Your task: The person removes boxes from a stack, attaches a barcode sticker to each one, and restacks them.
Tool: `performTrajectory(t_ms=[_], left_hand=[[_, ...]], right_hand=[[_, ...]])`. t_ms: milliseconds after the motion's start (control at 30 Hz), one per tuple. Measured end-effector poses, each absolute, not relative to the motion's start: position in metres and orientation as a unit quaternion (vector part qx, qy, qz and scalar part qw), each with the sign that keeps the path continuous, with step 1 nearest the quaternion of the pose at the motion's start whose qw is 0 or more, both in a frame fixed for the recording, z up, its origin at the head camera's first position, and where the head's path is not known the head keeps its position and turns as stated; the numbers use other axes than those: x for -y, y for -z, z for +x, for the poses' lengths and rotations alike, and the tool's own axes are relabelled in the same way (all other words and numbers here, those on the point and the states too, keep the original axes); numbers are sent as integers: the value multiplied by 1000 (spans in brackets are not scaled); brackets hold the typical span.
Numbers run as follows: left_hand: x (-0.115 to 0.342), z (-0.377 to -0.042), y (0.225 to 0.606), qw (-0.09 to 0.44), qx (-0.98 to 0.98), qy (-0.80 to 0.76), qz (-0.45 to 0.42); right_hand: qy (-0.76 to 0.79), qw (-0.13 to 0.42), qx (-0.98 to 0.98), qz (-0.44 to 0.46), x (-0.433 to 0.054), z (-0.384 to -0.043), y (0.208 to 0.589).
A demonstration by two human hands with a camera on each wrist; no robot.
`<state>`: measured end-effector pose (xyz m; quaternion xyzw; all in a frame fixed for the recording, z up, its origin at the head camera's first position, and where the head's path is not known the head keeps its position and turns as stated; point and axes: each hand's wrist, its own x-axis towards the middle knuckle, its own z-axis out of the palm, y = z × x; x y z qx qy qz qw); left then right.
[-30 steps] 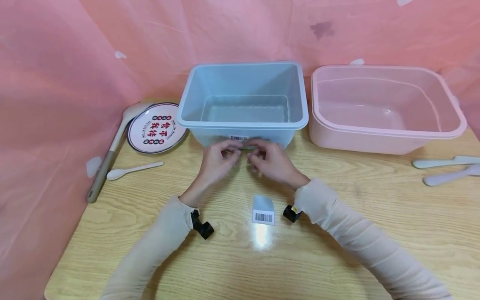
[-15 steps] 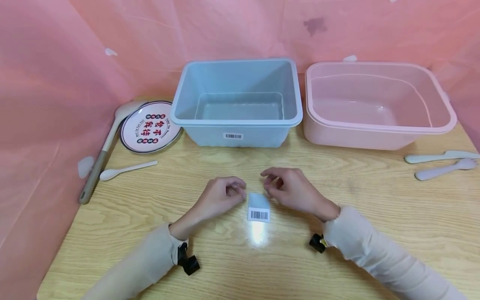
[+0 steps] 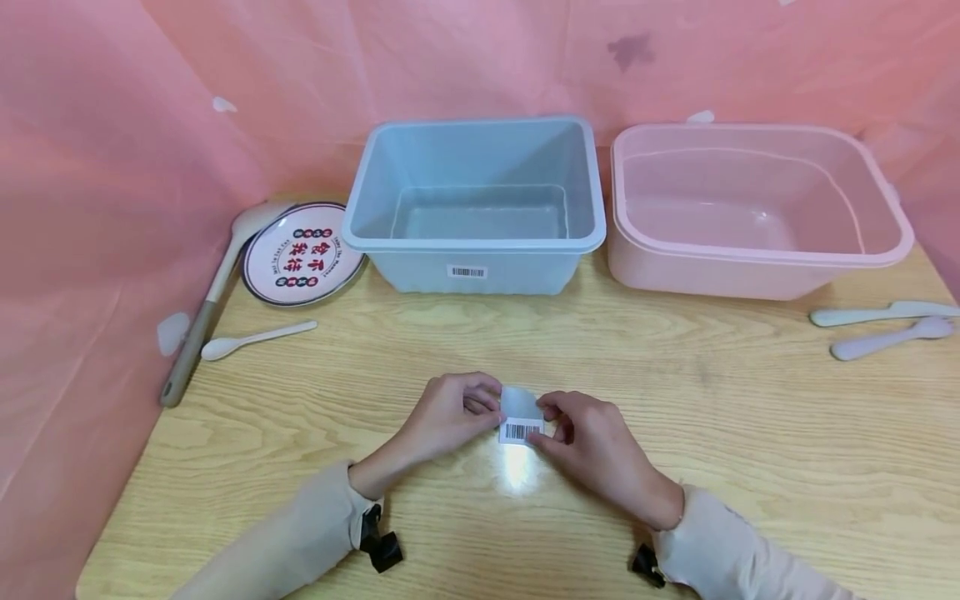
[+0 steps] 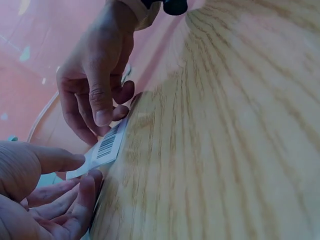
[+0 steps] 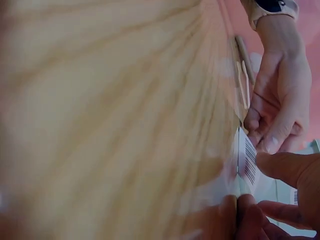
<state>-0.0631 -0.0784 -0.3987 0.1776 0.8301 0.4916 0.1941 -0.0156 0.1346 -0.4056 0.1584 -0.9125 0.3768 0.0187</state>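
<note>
A small barcode sticker on a pale backing sheet is over the table in the head view, between both hands. My left hand pinches its left edge between thumb and fingers. From the other side, my right hand grips the right edge, its thumb overlapping the barcode corner. In the left wrist view the barcode sticker tilts up off the wood, fingers beneath it. The right wrist view shows the same sticker with the right thumb against its printed face. Another barcode label is on the blue basin's front wall.
The blue basin stands behind the hands, with a pink basin to its right. On the left lie a round plate, a long-handled utensil and a small spoon. A knife and another utensil lie far right.
Both hands have come back from the blue basin's front, where its barcode label is now uncovered, to the sheet on the table. They have taken hold of that sheet's two sides.
</note>
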Motion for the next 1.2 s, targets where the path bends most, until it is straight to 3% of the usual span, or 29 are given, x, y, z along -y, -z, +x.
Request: performTrajectory(t_ms=[333, 567, 833, 1033, 1200], left_hand=[[74, -62, 403, 179, -825, -511, 165], [76, -64, 397, 212, -792, -558, 131], [76, -73, 381, 219, -720, -655, 70], [70, -74, 365, 219, -684, -691, 79], [63, -70, 359, 242, -661, -707, 75]], right_hand=[[-355, 12, 924, 143, -132, -17, 404], [-366, 12, 920, 142, -133, -17, 399], [-372, 122, 890, 232, -137, -25, 375], [-400, 215, 829, 326, -135, -40, 358], [-415, 213, 820, 332, -139, -45, 358]])
